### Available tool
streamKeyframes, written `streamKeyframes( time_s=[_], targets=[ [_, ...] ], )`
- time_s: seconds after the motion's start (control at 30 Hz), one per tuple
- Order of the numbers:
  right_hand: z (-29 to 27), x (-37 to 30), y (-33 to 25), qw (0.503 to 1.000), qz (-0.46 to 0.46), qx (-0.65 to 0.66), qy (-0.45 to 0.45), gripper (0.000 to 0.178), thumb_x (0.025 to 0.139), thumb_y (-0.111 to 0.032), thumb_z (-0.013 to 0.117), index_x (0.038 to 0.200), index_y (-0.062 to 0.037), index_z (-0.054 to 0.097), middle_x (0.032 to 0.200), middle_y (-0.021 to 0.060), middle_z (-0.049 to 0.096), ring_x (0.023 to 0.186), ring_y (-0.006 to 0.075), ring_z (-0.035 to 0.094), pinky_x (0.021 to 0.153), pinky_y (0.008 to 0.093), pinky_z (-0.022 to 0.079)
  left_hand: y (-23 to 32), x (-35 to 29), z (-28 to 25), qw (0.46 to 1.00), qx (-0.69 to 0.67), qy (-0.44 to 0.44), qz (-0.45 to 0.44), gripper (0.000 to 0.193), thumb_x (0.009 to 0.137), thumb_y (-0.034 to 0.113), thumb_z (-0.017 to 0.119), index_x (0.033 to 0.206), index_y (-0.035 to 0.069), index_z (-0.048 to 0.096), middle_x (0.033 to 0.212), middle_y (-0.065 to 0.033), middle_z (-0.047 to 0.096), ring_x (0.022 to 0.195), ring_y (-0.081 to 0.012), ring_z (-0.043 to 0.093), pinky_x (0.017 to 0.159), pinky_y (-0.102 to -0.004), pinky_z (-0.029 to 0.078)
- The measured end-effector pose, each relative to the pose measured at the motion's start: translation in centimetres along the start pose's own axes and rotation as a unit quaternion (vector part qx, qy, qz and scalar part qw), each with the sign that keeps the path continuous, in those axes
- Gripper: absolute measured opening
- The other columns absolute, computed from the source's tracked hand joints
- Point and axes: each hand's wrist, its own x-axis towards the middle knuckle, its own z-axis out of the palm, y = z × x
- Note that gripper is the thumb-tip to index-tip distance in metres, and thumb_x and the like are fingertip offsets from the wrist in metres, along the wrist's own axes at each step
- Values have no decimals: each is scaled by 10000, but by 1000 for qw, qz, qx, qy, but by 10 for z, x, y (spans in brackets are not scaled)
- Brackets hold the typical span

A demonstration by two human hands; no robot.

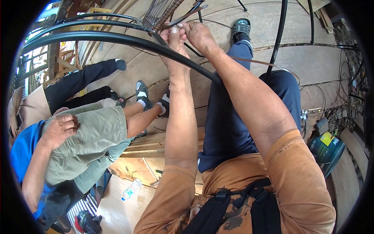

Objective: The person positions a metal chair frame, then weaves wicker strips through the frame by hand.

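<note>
At the top centre, my left hand (174,45) and my right hand (198,36) meet at the corner of a black metal frame (117,39). Both have their fingers closed in a pinch around a brown weaving strip (191,15), whose flat end sticks out above them. Just above my hands a woven brown panel (160,15) is wrapped onto the frame. A thin length of brown strip (269,63) runs out behind my right forearm and curls over my knee. My fingertips partly cover the exact spot where the strip meets the frame.
To the left sits a person in khaki shorts (91,132), with another person's dark-trousered legs (83,84) beyond. A plastic bottle (131,190) lies on a board at the lower left. Wire-like strands (343,93) and a green-black container (327,150) are at the right.
</note>
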Motion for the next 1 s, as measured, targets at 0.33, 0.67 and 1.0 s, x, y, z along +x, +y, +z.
streamKeyframes(
  time_s=[0.33, 0.67, 1.0],
  targets=[
    [6, 1, 0, 989, -86, 52, 105, 389, 902, -354, 392, 908, -20, 593, 856, 233, 592, 857, 398, 548, 727, 433, 446, 9, 8, -12, 986, -132, -75, -65, 251, 836, 46, 538, 1084, 79, 516, 864, -15, 536, 747, -132, 516, 722, -291, 460],
    [10, 3, 3, 994, 10, 81, 77, 398, 897, -371, 401, 936, -24, 593, 850, 228, 598, 858, 394, 556, 735, 426, 452, 5, 8, -16, 994, -74, -65, -43, 257, 837, 108, 574, 1086, 78, 522, 869, -14, 535, 744, -131, 518, 705, -291, 476],
    [0, 5, -10, 989, 40, 131, 53, 398, 874, -370, 407, 945, -25, 591, 887, 207, 609, 872, 352, 580, 777, 414, 455, 13, 2, -13, 993, -80, -48, -69, 235, 841, 118, 572, 1053, 38, 509, 935, -68, 553, 811, -163, 554, 741, -295, 474]
  ],
)
